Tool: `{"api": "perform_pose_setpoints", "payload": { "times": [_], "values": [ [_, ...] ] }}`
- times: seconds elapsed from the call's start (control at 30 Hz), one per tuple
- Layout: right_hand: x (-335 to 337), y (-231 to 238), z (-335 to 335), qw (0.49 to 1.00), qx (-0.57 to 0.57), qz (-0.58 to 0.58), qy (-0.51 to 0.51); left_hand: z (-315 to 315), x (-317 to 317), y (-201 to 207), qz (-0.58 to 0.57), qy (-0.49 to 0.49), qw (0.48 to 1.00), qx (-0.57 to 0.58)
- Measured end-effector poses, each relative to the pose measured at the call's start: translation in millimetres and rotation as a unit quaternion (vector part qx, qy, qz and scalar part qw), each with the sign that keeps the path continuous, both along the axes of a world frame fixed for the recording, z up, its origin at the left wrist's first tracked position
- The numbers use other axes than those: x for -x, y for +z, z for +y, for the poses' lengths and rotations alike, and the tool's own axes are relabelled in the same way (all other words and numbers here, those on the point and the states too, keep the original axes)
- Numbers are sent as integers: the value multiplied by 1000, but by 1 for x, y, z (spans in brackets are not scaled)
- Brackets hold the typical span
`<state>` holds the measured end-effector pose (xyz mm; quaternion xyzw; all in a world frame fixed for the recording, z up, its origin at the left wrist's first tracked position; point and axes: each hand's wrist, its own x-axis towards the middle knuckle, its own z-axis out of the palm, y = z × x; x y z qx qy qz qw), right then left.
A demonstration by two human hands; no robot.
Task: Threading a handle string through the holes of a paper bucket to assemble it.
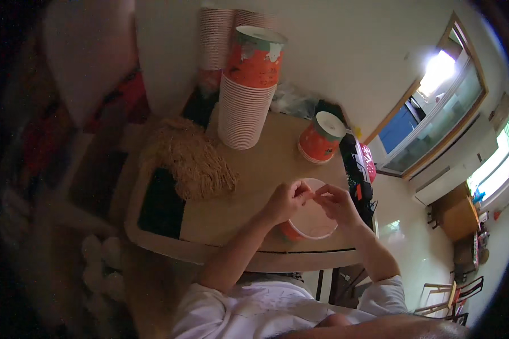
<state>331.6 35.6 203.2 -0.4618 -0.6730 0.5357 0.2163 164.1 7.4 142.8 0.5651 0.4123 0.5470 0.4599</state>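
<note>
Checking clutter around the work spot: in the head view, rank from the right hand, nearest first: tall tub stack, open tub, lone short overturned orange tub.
From the right hand:
1. Open tub, just below the hand
2. Overturned orange tub, farther back
3. Tall tub stack, back and left

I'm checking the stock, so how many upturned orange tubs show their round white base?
2: one upturned tub tops the tall front stack; a second upturned tub stands right of it, beyond the upright tub. Bases of others nested underneath are hidden.
</note>
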Motion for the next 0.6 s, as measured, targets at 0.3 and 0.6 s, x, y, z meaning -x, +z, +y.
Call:
{"api": "perform_pose_setpoints", "payload": {
  "times": [0.3,0.6],
  "values": [
    [-1,-43,46,993,86,76,-43,63,16,-38,92,198,968,-122],
    [15,-66,45,979,160,117,-49,70,24,-62,15,-11,998,62]
  ]
}}
